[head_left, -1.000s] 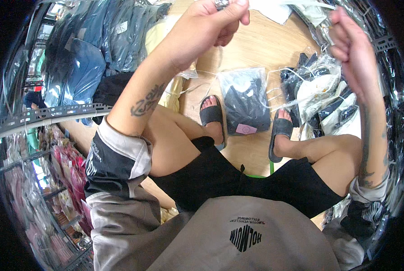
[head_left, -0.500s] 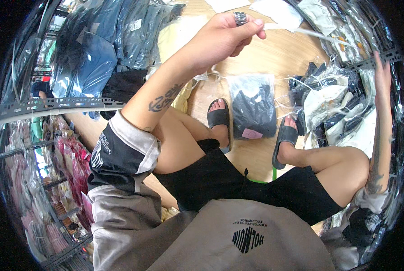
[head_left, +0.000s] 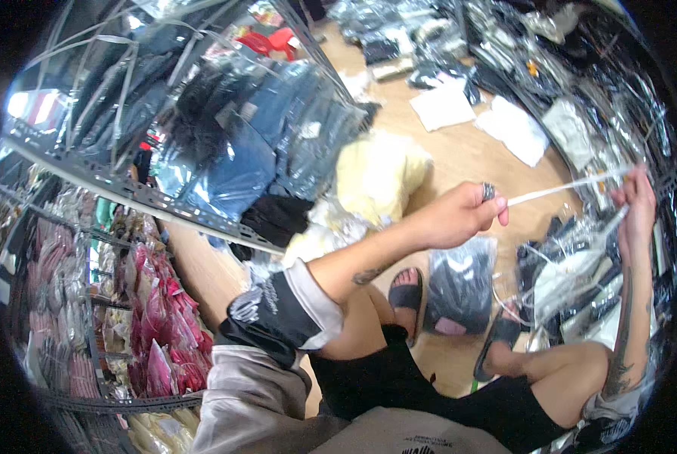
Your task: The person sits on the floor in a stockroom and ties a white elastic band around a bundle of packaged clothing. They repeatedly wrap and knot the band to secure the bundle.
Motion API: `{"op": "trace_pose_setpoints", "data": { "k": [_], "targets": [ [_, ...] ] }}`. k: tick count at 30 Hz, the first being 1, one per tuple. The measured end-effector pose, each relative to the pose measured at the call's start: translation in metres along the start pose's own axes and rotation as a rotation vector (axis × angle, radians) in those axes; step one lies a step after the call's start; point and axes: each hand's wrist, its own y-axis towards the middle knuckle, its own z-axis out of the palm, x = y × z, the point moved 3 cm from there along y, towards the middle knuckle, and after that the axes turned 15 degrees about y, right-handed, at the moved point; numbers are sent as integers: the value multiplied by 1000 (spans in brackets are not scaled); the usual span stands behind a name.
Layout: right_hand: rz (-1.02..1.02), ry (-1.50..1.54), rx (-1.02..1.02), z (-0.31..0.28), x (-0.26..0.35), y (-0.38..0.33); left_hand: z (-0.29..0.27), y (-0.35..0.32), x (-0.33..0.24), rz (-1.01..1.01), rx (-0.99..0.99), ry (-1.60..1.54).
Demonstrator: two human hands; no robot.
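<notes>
A thin white strip [head_left: 569,186], like a plastic tie, is stretched taut between my two hands. Its near end is pinched between the thumb and fingers of my left hand [head_left: 467,216], which wears a wide ring. At the far right, beside the shelf, the fingers of my right hand [head_left: 637,210] are closed on its other end. Beneath the hands, between my sandalled feet, lies a dark folded garment in a clear bag [head_left: 461,286] with a pink label. Bagged dark and white garments [head_left: 565,272] are heaped below my right hand, with loose white strips around them.
A metal shelf edge [head_left: 157,206] curves across the left, with bagged denim [head_left: 232,163] beyond it. Yellow wrapped goods [head_left: 376,174] sit at centre. White sheets [head_left: 442,104] lie on the wooden floor. Pink bagged garments [head_left: 161,325] fill the lower-left rack; packed shelves line the right.
The view has swung toward the left. My right hand, earlier stretched out flat at the shelf, is now closed on the strip, which my left hand still pinches and which is now taut.
</notes>
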Motion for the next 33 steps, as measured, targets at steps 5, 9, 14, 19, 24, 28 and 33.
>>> {"op": "trace_pose_setpoints", "data": {
  "k": [5, 9, 14, 19, 24, 28, 33],
  "targets": [
    [126, -19, -375, -207, -44, 73, -18, -9, 20, -95, 55, 10],
    [-571, -908, -126, -84, -21, 30, -14, -5, 16, -104, 69, 45],
    [-325, -390, 970, 181, 102, -154, -16, -6, 37, -163, -89, 39],
    [-439, -486, 1357, 186, 103, -209, -13, 1, 25, -218, -106, -89],
    [-555, -576, 1226, 178, 94, -200, -8, -3, 4, -197, -11, -233],
    [-541, -700, 797, 177, 62, -160, 4, -10, -14, -59, 164, -384],
    [265, -422, 721, 150, 22, -134, 18, -15, -27, -16, 289, -354]
  ]
}}
